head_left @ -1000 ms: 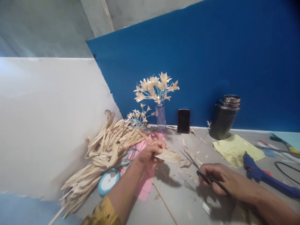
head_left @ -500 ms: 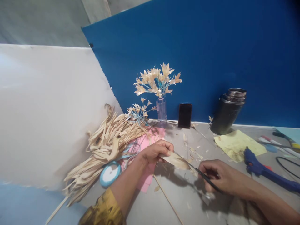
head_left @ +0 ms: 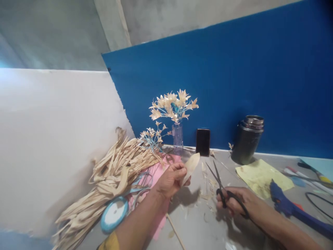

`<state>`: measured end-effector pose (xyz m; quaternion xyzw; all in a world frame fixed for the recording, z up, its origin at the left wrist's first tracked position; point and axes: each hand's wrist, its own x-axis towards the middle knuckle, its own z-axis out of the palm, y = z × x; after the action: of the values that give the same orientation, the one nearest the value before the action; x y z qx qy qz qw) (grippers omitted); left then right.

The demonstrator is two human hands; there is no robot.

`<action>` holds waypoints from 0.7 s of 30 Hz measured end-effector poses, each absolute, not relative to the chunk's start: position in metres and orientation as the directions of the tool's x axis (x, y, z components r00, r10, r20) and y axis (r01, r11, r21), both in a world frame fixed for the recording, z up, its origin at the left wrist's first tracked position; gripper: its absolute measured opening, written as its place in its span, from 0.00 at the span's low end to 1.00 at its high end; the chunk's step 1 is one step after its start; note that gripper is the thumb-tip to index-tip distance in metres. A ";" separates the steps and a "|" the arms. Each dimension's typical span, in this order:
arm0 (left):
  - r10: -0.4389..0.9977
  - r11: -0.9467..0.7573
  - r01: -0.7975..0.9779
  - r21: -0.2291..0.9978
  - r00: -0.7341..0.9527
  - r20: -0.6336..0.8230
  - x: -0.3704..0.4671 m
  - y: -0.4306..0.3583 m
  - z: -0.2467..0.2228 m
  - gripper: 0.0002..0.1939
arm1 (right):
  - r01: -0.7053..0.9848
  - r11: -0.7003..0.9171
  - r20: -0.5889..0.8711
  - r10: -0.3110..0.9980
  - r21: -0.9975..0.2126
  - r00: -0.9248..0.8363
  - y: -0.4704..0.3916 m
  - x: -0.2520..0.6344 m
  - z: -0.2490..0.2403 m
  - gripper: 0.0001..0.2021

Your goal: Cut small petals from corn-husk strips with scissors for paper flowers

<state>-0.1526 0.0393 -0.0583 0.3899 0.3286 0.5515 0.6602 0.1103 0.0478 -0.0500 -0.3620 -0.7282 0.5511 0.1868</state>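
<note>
Between the thumb and fingers of my left hand [head_left: 173,177] is a pale dried husk piece [head_left: 191,166], cut to a petal shape with its pointed end up and to the right. My right hand [head_left: 238,203] has its fingers in the black handles of a pair of scissors [head_left: 218,178]. The blades stand slightly apart and point up and left, away from the husk piece. Small pale trimmings [head_left: 208,194] lie on the grey table between my hands.
Left are a bundle of dried husk strips [head_left: 117,173], a blue ribbon spool [head_left: 114,214] and pink paper [head_left: 156,173]. Behind stand a clear vase [head_left: 177,137] of husk flowers [head_left: 174,104], a phone [head_left: 203,142] and a black flask [head_left: 247,140]. Right: yellow paper [head_left: 262,175], a blue glue gun [head_left: 296,210].
The scissors have come away from the husk piece and opened. My left hand has turned the piece so its tip points upward. The camera view has tilted up.
</note>
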 end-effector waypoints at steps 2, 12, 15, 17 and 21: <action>0.987 0.085 -0.533 0.842 0.161 0.003 -0.149 0.039 -0.059 0.17 | 0.322 0.095 -0.157 0.724 -0.942 -0.672 0.047 0.107 -0.051 0.15; 0.956 0.215 -0.449 0.868 0.278 -0.093 -0.136 0.035 -0.072 0.18 | 0.318 0.154 -0.099 0.751 -0.936 -0.653 0.038 0.102 -0.052 0.02; 0.958 0.219 -0.447 0.867 0.267 -0.104 -0.138 0.036 -0.075 0.17 | 0.322 0.141 -0.105 0.761 -0.936 -0.640 0.038 0.103 -0.050 0.02; 0.959 0.216 -0.442 0.871 0.266 -0.102 -0.139 0.037 -0.076 0.16 | 0.323 0.136 -0.109 0.763 -0.936 -0.637 0.038 0.103 -0.049 0.02; 0.955 0.215 -0.419 0.882 0.279 -0.100 -0.143 0.039 -0.078 0.14 | 0.359 0.155 -0.109 0.780 -0.920 -0.616 0.040 0.102 -0.048 0.06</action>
<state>-0.1435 0.0390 -0.0779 0.3887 0.3447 0.4915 0.6990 0.1021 0.0396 -0.0478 -0.3886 -0.7326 0.5211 0.2021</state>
